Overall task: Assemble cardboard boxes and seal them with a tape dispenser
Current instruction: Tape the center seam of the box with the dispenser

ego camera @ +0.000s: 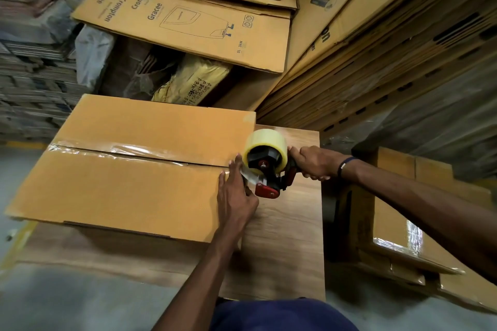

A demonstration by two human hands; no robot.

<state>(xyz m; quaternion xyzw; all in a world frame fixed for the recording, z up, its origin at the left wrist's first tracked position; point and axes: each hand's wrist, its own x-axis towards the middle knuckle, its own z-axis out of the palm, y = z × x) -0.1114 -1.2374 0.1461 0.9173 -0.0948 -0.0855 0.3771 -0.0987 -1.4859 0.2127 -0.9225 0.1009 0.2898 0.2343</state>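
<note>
The flat-topped brown cardboard box [129, 169] on the wood-grain table [282, 223] is taped along its seam; the left hand [236, 196], fingers straight, presses the tape end, the right hand [312, 162] grips the red-and-black tape dispenser [266, 166], so cutting likely comes next.

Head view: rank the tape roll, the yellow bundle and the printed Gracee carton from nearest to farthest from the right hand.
1. Tape roll: just left of the right hand, on the dispenser it holds.
2. Yellow bundle: beyond the box, up and left.
3. Gracee carton: farther back, above the bundle.
</note>
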